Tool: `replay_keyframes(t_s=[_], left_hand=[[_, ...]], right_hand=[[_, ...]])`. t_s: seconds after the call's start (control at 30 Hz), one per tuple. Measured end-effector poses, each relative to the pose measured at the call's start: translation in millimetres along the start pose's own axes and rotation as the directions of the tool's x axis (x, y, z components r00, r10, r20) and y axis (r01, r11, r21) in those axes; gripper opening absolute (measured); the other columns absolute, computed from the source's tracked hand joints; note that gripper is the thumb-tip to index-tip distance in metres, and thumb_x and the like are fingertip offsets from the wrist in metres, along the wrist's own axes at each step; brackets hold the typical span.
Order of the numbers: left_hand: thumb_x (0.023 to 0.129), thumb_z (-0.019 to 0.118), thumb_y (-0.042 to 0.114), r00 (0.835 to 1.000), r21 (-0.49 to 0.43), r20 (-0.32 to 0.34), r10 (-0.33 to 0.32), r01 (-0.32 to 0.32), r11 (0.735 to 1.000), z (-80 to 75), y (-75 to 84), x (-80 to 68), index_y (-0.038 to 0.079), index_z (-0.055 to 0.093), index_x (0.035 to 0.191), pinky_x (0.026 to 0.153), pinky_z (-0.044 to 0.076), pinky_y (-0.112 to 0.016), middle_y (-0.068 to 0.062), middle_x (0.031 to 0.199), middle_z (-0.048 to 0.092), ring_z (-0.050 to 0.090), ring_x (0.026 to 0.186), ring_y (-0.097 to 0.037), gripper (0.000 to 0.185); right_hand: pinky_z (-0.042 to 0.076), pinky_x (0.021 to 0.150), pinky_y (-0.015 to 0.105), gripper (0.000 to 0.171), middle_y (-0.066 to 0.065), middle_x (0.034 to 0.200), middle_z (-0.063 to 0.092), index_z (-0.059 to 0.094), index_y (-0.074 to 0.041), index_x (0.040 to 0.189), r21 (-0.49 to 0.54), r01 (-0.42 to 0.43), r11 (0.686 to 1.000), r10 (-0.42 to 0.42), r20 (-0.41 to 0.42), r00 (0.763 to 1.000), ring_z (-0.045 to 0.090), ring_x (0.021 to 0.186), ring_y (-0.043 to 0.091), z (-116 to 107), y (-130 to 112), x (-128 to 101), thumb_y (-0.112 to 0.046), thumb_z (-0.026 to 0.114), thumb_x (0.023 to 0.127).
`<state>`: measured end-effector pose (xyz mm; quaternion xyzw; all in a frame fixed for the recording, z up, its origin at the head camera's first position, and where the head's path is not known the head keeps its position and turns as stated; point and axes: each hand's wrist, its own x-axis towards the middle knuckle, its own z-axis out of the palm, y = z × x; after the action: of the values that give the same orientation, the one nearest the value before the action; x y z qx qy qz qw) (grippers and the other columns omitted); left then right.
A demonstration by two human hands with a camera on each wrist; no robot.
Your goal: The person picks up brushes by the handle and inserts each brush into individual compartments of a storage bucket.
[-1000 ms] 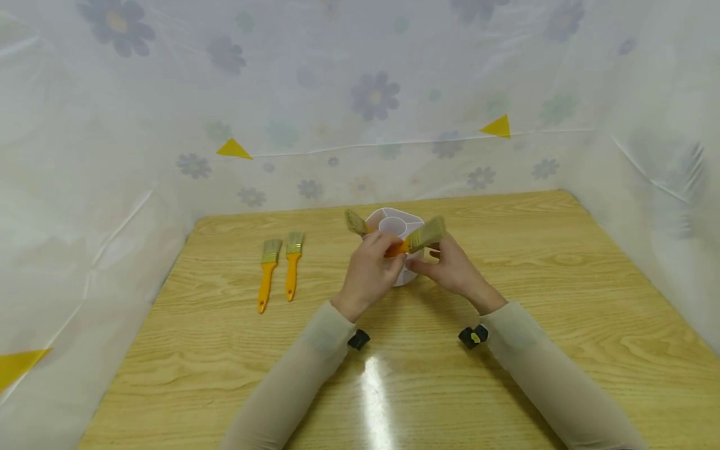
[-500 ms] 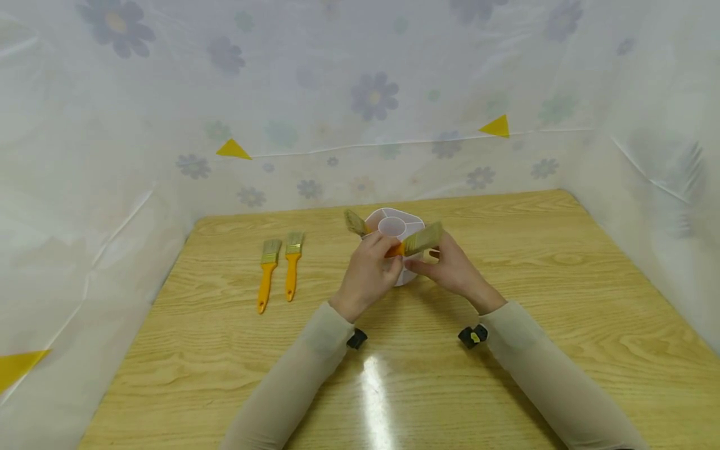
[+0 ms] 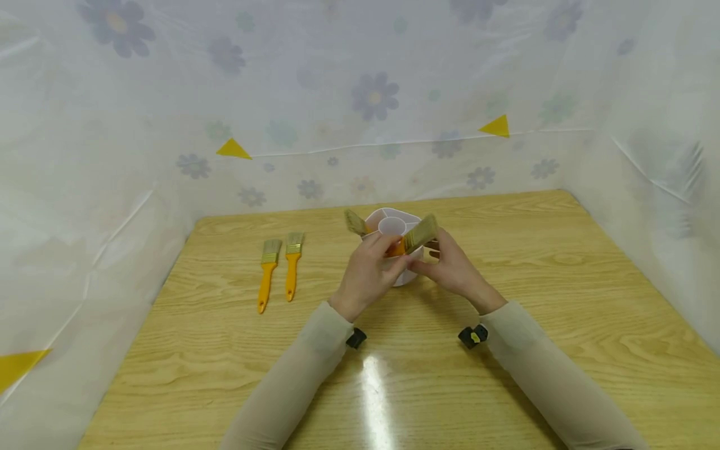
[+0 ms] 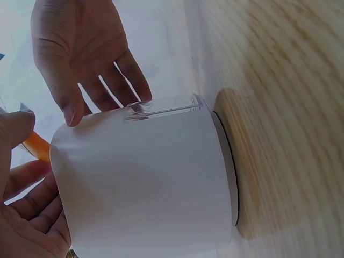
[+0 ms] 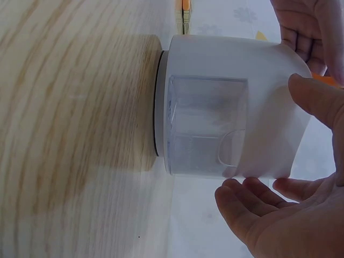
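A white desk organizer [image 3: 407, 279] with several compartments and a round centre well stands upright on the table. My left hand [image 3: 368, 269] pinches the orange handle of a paintbrush [image 3: 420, 234] over its near rim, bristles pointing up and right. The handle's lower end is hidden. My right hand [image 3: 450, 265] holds the organizer's right side, its thumb near the rim and its fingers against the far side in the right wrist view. A clear drawer [image 5: 207, 126] shows low on the organizer's wall. Another paintbrush [image 3: 355, 222] leans out of the organizer's left side.
Two more orange-handled paintbrushes, one [image 3: 269, 275] longer-looking and one [image 3: 292, 265] beside it, lie on the wooden table [image 3: 225, 362] to the left. A flower-patterned curtain [image 3: 315, 112] with yellow triangles encloses the table at the back and sides.
The paintbrush in my left hand has tilted more upright, its bristles shifting slightly left and up. My right hand stays at the organizer, and the paintbrushes on the table have not moved.
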<state>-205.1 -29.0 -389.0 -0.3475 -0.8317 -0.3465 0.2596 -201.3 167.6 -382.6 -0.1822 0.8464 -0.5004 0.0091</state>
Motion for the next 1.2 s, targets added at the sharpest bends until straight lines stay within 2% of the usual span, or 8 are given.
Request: replay_keyframes(t_s=[0.1,0.4,0.83,1.2], left_hand=[[0.088,0.070,0.024,1.000,-0.005,0.003,-0.001,0.001,1.000,0.1,0.4,0.5,0.006,0.061,0.111,0.076,0.048,-0.025,-0.003,0.094,0.061,0.056,0.087,-0.014,0.031],[0.088,0.067,0.016,1.000,0.018,0.011,0.005,-0.005,1.000,-0.9,-1.3,-0.2,0.004,0.061,0.107,0.071,0.046,-0.028,-0.005,0.091,0.059,0.054,0.081,-0.017,0.023],[0.084,0.069,0.010,1.000,-0.021,0.013,-0.010,0.010,1.000,-2.3,-5.4,-2.3,0.004,0.060,0.112,0.076,0.049,-0.027,-0.007,0.099,0.059,0.056,0.086,-0.017,0.030],[0.085,0.069,0.009,1.000,-0.060,-0.018,0.003,-0.004,0.998,-3.1,-8.3,-3.7,0.005,0.061,0.107,0.079,0.050,-0.026,-0.007,0.100,0.059,0.058,0.089,-0.017,0.024]], right_hand=[[0.033,0.103,0.057,0.072,0.011,0.144,0.037,0.035,-0.012,0.143,-0.013,-0.012,1.000,0.012,-0.010,1.000,0.040,0.128,0.037,1.3,10.7,2.7,-0.035,0.072,0.086],[0.033,0.104,0.055,0.074,0.010,0.143,0.037,0.035,-0.015,0.144,-0.014,-0.019,1.000,0.019,-0.013,1.000,0.040,0.128,0.033,2.7,12.5,4.9,-0.040,0.071,0.085],[0.033,0.104,0.055,0.076,0.011,0.141,0.040,0.032,-0.013,0.147,-0.003,-0.015,1.000,0.014,-0.012,1.000,0.041,0.128,0.032,0.9,11.7,3.4,-0.033,0.072,0.085],[0.034,0.104,0.053,0.080,0.014,0.141,0.041,0.029,-0.010,0.148,-0.019,-0.025,0.999,0.025,-0.011,1.000,0.041,0.127,0.033,1.9,12.1,4.4,-0.033,0.072,0.085]])
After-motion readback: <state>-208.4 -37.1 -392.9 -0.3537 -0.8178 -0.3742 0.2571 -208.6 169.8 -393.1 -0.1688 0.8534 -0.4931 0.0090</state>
